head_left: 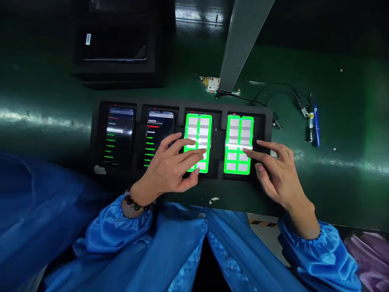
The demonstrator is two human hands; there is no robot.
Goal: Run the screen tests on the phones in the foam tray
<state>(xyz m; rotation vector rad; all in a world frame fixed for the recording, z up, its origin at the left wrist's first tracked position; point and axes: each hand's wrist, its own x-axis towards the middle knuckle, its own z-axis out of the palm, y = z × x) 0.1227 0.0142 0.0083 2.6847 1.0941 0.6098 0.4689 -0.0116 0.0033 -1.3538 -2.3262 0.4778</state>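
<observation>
My left hand (176, 166) is open, its fingers spread over a smartphone (199, 125) whose screen is lit with a green grid and white blocks. One of its fingertips is on or just above that screen. On the right, a second smartphone (234, 134) shows the same green grid, and an extended finger of my right hand (278, 170) reaches its screen. That hand is open too, thumb and other fingers apart. Left of them lie a smartphone with a dark text list (161, 125), partly covered by my left hand, and another dark-screened smartphone (120, 134).
A black foam tray (217, 140) holds the phones in separate slots. Behind it, a black box (115, 69) holds a dark phone. A grey metal post (243, 40) rises at the back. Cables (282, 83), a blue pen (316, 125) and a dark marker (310, 125) lie right.
</observation>
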